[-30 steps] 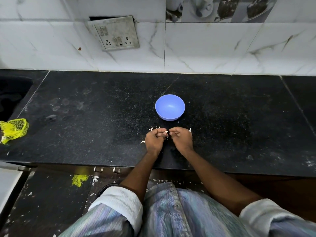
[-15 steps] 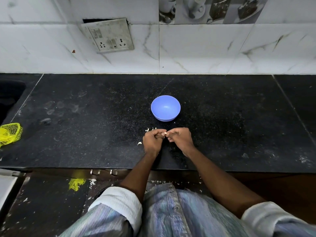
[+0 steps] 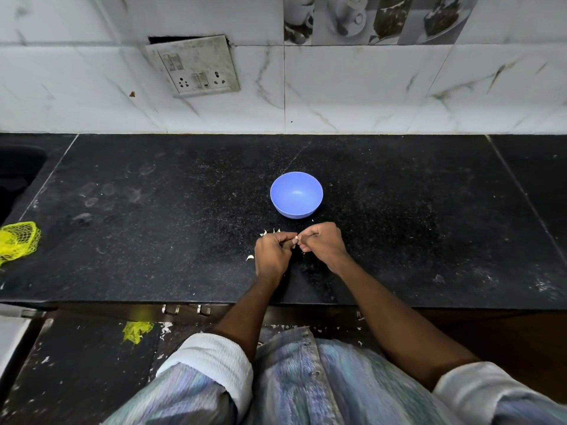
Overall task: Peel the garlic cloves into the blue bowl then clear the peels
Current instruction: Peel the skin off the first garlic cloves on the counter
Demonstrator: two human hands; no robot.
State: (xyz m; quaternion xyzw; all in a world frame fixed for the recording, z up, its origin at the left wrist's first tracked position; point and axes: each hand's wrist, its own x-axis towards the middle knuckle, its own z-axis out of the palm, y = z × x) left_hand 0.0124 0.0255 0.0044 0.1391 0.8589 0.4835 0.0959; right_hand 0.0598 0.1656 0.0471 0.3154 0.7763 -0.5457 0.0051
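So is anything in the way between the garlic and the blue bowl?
Nothing visible. Both hands, left and right, pinch the garlic clove just in front of the bowl. Only bare counter and a few peel bits lie between.

A small pale garlic clove (image 3: 295, 240) sits pinched in the grip where the two sets of fingertips meet, mostly hidden. The round light-blue plastic bowl (image 3: 296, 194) stands upright just beyond the grip, its inside bare. Thin white curled peels (image 3: 271, 231) lie scattered beyond and left of the grip; one larger peel piece (image 3: 250, 258) lies to its left.
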